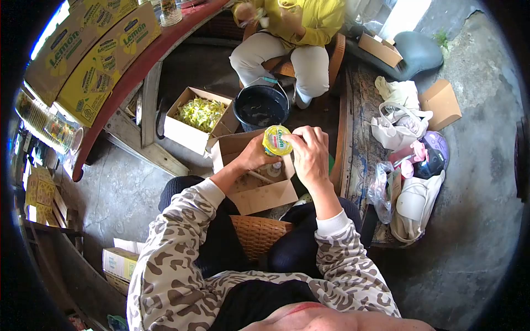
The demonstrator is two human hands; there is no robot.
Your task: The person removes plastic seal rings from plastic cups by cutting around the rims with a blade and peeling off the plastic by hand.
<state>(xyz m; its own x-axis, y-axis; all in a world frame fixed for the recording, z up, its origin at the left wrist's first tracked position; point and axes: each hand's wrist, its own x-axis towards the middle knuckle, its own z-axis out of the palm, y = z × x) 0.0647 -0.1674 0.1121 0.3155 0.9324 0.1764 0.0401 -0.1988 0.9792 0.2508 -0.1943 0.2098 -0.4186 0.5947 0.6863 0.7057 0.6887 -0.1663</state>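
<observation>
A small cup with a yellow-green lemon lid [277, 140] is held above an open cardboard box [264, 199]. My left hand [257, 153] wraps round the cup's left side. Fingers of my right hand [311, 151] touch the right edge of the lid; whether they pinch anything there is hidden. Inside the box below lie a pale stick and small items, partly covered by my hands. Just behind stand a black bucket [261, 106] of dark liquid and a carton [185, 132] filled with yellow-green strips.
A co-worker in a yellow top [314, 22] sits opposite, both hands raised. Lemon cartons [107, 60] and stacked clear cups [47, 124] stand on the red-edged table at left. Bags [411, 207], a cap and a helmet lie on the bench at right.
</observation>
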